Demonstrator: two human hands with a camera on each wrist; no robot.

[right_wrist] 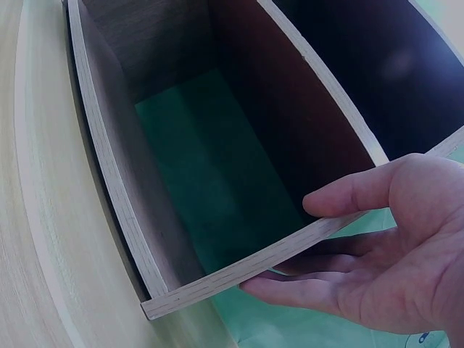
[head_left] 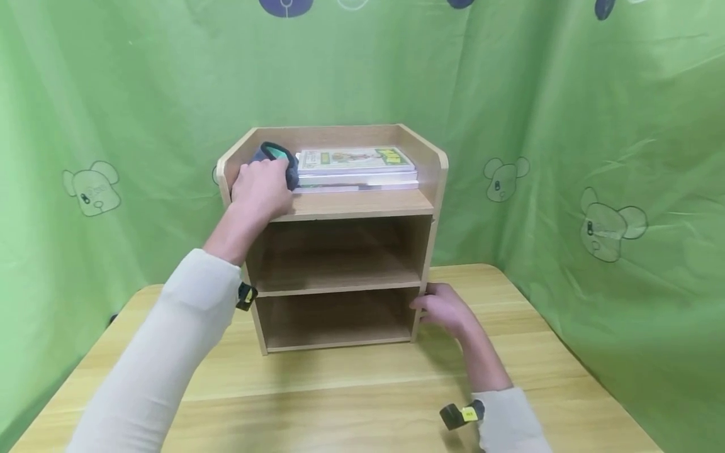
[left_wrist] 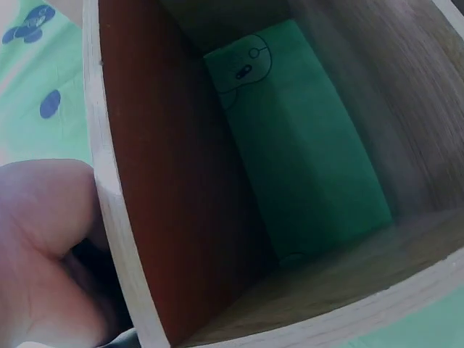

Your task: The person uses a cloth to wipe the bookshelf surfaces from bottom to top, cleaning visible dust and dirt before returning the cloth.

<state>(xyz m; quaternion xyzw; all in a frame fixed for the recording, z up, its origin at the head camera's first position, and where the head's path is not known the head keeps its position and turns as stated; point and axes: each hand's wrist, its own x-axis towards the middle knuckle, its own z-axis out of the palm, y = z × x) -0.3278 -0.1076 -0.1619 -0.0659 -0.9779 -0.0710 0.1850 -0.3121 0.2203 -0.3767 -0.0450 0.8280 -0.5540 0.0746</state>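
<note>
Head | left grip [head_left: 263,187] holding rounded pouch [head_left: 291,172] | right grip [head_left: 447,309] pinching boxy wood-grained shelf [head_left: 340,290]

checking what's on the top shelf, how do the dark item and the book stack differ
The dark item shows green inside a dark rim; the book stack has pale edges and a mostly pale cover. The left hand grips the dark item, while no hand holds the book stack. Both sit on the top level of the shelf unit.
</note>
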